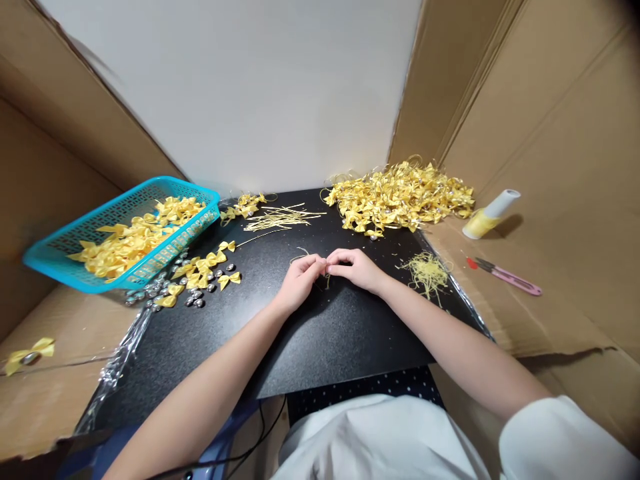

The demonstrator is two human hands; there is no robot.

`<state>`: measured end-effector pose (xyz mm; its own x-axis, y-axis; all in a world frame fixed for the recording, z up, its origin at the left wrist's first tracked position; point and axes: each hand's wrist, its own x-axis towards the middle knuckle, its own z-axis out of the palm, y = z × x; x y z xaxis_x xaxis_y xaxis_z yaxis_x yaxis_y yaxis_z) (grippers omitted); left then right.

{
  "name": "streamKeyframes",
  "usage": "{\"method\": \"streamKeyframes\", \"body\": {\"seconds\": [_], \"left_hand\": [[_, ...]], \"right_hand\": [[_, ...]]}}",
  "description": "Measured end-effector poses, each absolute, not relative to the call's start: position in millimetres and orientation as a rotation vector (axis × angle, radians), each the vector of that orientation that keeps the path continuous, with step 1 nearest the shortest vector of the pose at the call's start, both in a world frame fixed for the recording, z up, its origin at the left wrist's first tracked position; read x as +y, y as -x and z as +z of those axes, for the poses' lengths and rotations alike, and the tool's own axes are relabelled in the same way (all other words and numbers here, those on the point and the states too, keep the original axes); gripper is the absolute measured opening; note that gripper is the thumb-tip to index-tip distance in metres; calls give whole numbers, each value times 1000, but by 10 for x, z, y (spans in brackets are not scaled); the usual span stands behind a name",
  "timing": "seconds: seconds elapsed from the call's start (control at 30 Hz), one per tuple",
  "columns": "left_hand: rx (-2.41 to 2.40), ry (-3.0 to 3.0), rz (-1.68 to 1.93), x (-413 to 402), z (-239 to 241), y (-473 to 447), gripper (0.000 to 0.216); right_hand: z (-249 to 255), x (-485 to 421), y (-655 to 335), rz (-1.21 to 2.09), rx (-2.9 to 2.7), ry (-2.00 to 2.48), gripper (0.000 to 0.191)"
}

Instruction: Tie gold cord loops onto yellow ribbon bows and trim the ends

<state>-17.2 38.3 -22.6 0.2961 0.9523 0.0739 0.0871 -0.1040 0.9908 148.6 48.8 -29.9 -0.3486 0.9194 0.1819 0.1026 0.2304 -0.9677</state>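
Over the middle of the black tabletop [240, 340], my left hand [303, 279] and my right hand [357, 268] meet at the fingertips. Both are closed in a pinch. A thin yellow cord [300, 254] loops up behind the left fingers, and a short end of it hangs below the fingertips. Whatever else is between the fingers is hidden. Left of my hands lie loose yellow ribbon bows [203, 264] among small silver bells [199, 302]. Farther back rests a bundle of cut yellow cords [280, 217], with one single cord apart from it.
A turquoise basket [65, 270] of yellow bows stands at the left. Bows with cords form a large pile [400, 193] at the back right. Cord scraps [427, 275] lie at the right edge. On the cardboard are a pink-handled cutter [515, 279] and a white tube [493, 212].
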Motion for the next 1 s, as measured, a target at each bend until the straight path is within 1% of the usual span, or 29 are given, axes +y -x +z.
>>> {"method": "streamKeyframes", "body": {"seconds": [0.13,0.47,1.0], "left_hand": [[1035,-1494,1004,379,-221,169,31],[1073,-1493,1036,390,-247,171,36],[1142,-1533,1059,386,-254,173,37]], "right_hand": [[-278,476,-1487,1292,-1602,981,7],[-233,464,-1502,1357,-1538,997,9],[-249,472,-1511,1336,-1560,1019,13]]}}
